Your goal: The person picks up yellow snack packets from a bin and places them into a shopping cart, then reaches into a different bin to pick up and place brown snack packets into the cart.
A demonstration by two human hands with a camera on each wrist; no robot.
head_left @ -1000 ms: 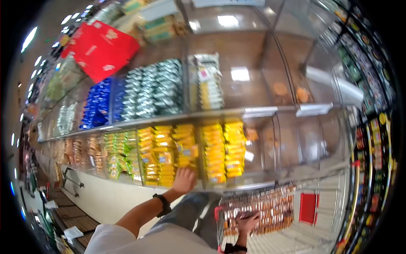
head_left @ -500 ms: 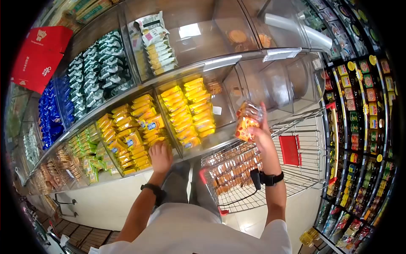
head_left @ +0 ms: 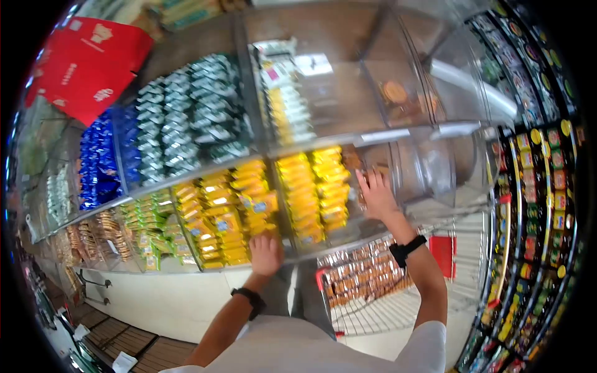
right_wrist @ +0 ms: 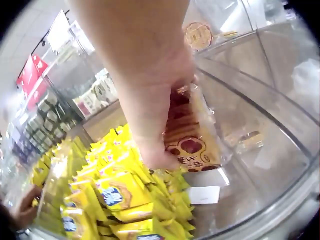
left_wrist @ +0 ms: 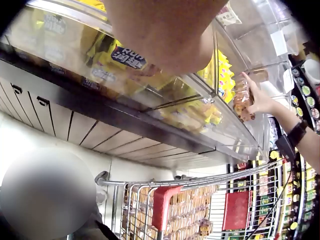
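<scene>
The right hand reaches into the compartment beside the yellow packets. In the right wrist view this hand grips a clear pack of brown snacks, its thumb on the near side. The left wrist view shows the same pack upright against the hand. The left hand rests at the front edge of the bin of yellow packets, its fingers over the packets and nothing seen in its grip.
A shopping cart with rows of brown packs stands below the right arm. Clear dividers and a ledge bound the bins. Green and blue packets fill upper bins; a red sign hangs at upper left. Stocked shelves rise at right.
The right hand came up from the cart with the pack, then moved from above the bin edge into the compartment. The left hand stays at the bin's front edge. The head view has shifted.
</scene>
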